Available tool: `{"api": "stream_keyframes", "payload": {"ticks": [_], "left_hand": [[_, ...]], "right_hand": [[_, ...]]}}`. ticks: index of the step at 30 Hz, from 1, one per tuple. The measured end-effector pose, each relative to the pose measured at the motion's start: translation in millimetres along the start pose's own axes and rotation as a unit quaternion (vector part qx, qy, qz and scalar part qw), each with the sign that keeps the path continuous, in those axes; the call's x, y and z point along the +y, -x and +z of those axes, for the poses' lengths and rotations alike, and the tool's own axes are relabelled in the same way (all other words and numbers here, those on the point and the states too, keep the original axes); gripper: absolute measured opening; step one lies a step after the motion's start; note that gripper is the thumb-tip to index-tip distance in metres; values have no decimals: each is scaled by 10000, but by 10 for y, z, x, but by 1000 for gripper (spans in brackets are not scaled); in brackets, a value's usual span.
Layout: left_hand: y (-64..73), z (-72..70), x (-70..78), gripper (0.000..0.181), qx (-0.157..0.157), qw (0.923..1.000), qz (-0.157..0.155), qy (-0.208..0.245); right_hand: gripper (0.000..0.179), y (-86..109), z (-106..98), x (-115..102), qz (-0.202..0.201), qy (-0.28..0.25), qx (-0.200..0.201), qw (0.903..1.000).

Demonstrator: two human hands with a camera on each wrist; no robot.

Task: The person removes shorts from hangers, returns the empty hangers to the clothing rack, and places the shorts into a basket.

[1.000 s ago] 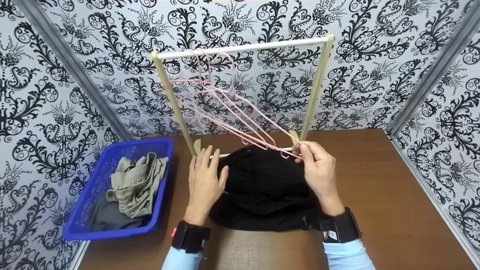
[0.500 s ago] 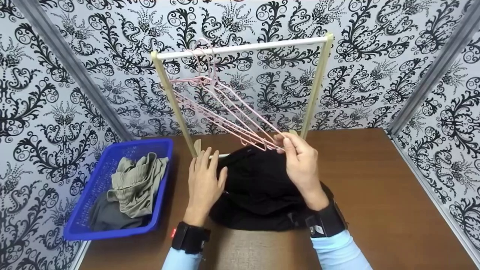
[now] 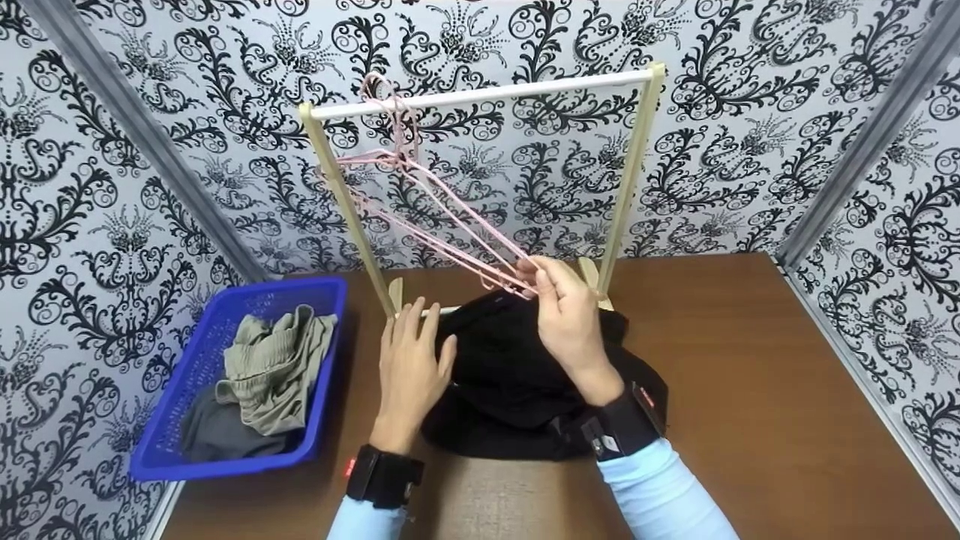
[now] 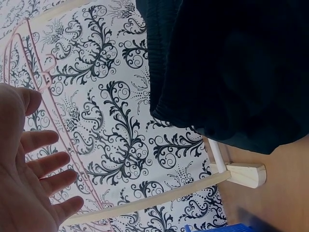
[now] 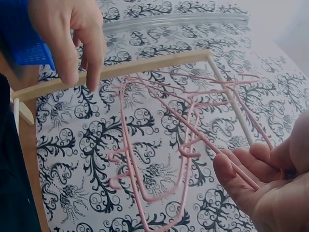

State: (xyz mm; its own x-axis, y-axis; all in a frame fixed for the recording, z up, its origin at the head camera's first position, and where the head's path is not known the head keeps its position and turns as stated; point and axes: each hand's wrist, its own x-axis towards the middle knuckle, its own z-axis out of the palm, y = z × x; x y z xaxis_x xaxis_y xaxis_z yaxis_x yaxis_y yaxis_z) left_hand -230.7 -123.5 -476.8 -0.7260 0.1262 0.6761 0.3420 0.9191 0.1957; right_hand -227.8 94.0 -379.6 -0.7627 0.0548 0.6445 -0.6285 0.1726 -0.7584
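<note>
My right hand point(image 3: 568, 319) pinches the lower right corner of a pink hanger point(image 3: 480, 217). That hanger's hook shows above the white bar point(image 3: 487, 94) of a small rack; whether it touches the bar I cannot tell. Several more pink hangers point(image 5: 129, 159) hang close together beside it at the rack's left end. Palm down and fingers straight, my left hand point(image 3: 409, 367) is at the left edge of a black garment point(image 3: 510, 382); contact is unclear. The garment lies bunched on the table before the rack, and its gathered edge point(image 4: 159, 63) shows in the left wrist view.
A blue basket point(image 3: 324, 397) stands on the left, with a beige garment point(image 3: 262, 367) and a dark grey one point(image 3: 225, 427) inside. The rack's wooden posts point(image 3: 632, 180) rise from the brown table point(image 3: 757, 390). Patterned walls point(image 3: 750, 150) enclose the back and sides.
My right hand has moved left with the hanger, whose hook has shifted from mid-left of the bar to the other hangers at its left end. The left hand has hardly moved.
</note>
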Motion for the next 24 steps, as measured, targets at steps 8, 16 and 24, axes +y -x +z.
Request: {"api": "stream_keyframes", "payload": {"ticks": [8, 16, 24], "left_hand": [[21, 10, -8, 49, 22, 10000, -4, 64], [46, 37, -3, 47, 155, 9998, 70, 123], [62, 42, 8, 48, 47, 9999, -33, 103]], "right_hand": [[25, 3, 120, 94, 40, -10, -97, 9999], [27, -33, 185, 105, 208, -44, -220, 9995], [26, -55, 219, 121, 117, 126, -337, 9993]]}}
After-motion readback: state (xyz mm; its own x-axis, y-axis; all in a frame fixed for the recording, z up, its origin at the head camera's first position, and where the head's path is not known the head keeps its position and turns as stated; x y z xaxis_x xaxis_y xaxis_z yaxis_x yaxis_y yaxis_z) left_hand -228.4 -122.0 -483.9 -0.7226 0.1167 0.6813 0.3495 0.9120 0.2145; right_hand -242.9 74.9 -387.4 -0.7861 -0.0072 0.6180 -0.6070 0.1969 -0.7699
